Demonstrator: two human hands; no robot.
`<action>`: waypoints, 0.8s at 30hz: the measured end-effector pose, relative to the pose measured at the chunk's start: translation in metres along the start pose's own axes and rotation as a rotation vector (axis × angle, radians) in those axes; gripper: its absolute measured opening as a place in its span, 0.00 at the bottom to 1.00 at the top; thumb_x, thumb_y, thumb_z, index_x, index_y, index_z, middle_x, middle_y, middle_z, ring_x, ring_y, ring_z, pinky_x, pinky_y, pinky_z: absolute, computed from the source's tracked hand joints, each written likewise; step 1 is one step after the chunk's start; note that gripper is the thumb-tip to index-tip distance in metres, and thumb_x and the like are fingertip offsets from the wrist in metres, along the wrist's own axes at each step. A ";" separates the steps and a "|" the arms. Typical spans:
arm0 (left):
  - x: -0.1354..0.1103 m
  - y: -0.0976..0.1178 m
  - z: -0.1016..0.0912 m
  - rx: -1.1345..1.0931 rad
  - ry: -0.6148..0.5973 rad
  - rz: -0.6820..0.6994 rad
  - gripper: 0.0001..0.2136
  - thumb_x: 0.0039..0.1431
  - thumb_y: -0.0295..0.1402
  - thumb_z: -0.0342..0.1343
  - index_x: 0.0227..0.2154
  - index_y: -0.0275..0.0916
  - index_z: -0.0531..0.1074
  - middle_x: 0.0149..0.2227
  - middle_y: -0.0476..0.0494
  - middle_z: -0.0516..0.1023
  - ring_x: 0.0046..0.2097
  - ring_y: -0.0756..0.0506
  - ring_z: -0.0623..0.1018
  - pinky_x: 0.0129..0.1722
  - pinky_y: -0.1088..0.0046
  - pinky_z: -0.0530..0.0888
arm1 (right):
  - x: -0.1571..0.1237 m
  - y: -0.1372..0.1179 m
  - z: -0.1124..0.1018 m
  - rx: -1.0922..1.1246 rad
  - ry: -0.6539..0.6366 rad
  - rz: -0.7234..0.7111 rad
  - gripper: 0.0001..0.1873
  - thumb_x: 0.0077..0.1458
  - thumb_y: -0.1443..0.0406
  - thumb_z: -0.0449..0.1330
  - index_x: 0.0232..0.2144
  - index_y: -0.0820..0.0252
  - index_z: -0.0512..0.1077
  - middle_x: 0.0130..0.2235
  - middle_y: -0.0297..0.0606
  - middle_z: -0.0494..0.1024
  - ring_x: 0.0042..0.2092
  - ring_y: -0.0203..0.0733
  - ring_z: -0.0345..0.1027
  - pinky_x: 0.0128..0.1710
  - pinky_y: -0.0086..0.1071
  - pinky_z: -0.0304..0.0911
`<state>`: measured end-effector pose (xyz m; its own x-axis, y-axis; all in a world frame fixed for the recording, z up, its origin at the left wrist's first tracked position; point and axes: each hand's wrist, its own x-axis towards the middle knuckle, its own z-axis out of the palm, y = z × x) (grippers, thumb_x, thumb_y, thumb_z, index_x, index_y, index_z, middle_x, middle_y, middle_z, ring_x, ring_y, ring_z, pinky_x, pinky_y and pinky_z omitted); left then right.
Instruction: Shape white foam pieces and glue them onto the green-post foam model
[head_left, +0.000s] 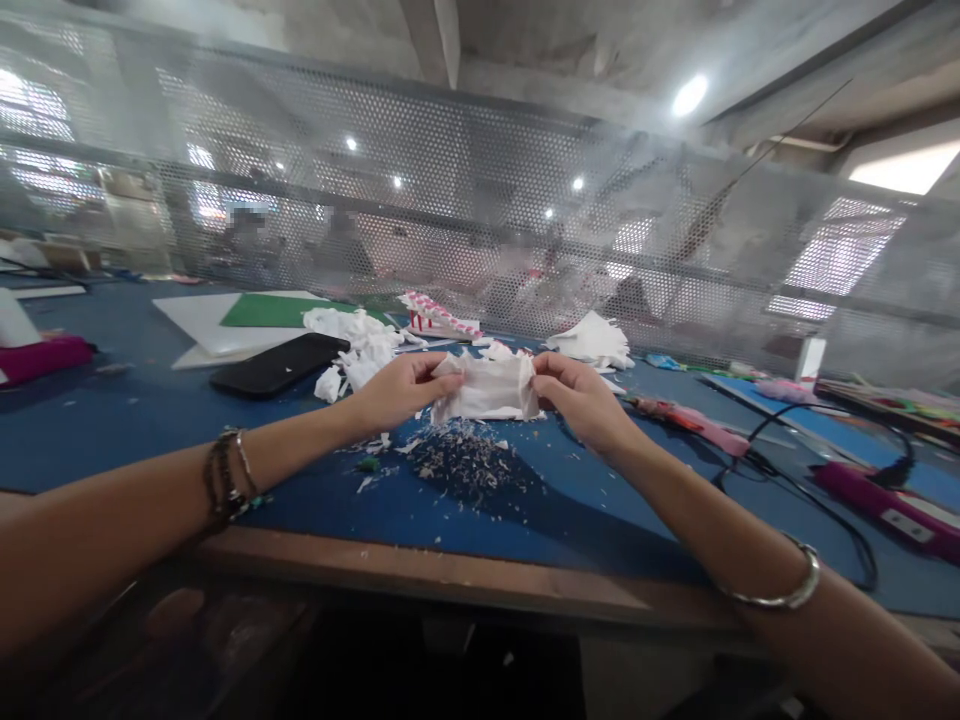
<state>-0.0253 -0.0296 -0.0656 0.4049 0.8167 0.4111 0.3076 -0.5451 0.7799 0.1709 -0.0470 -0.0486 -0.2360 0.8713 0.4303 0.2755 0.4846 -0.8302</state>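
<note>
A creased white tissue [493, 387] is stretched between my two hands, just above the blue table. My left hand [405, 388] pinches its left end between thumb and fingers. The right end is gripped the same way by my right hand [576, 393]. Beneath the tissue lies a scatter of small pale shavings [472, 462] on the table top. Behind my left hand sits a heap of crumpled white tissue [360, 345]. Another white pile [592, 340] rests beyond my right hand.
A black phone [281, 366] lies left, near a green sheet [274, 309]. A small red-and-white model [439, 318] stands behind the tissue. To the right are a pink tool with a cord [705, 425] and a purple power strip [885, 510]. Perforated metal screening [465, 190] closes off the back.
</note>
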 end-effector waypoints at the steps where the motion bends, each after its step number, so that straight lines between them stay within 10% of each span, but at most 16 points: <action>1: 0.001 0.000 -0.001 -0.005 0.016 0.010 0.09 0.48 0.37 0.47 0.25 0.35 0.65 0.23 0.50 0.68 0.26 0.53 0.67 0.26 0.78 0.64 | 0.001 0.001 -0.002 0.046 -0.016 0.008 0.02 0.38 0.68 0.51 0.19 0.59 0.59 0.19 0.26 0.60 0.21 0.27 0.54 0.23 0.26 0.54; 9: -0.001 0.001 0.002 -0.101 -0.035 0.047 0.09 0.48 0.37 0.50 0.27 0.36 0.62 0.22 0.53 0.64 0.22 0.55 0.65 0.20 0.80 0.63 | -0.011 0.000 0.014 0.029 -0.213 0.055 0.28 0.41 0.59 0.59 0.45 0.57 0.55 0.32 0.34 0.67 0.31 0.34 0.62 0.32 0.32 0.61; 15: -0.003 0.007 -0.002 -0.055 0.073 0.034 0.08 0.50 0.35 0.49 0.22 0.37 0.59 0.15 0.57 0.54 0.16 0.57 0.56 0.14 0.82 0.55 | -0.005 0.002 0.006 -0.120 -0.048 0.030 0.08 0.45 0.62 0.55 0.29 0.60 0.65 0.23 0.30 0.67 0.22 0.29 0.58 0.22 0.27 0.56; 24: -0.001 -0.003 -0.011 0.067 0.209 0.044 0.10 0.51 0.39 0.48 0.26 0.37 0.61 0.16 0.56 0.53 0.18 0.56 0.56 0.16 0.81 0.54 | 0.004 0.002 -0.013 -0.034 -0.048 0.096 0.04 0.42 0.67 0.54 0.26 0.61 0.65 0.21 0.28 0.67 0.21 0.27 0.59 0.22 0.25 0.58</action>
<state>-0.0364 -0.0268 -0.0635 0.2340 0.8097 0.5382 0.3534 -0.5865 0.7288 0.1828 -0.0417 -0.0444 -0.2511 0.9094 0.3315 0.3298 0.4024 -0.8540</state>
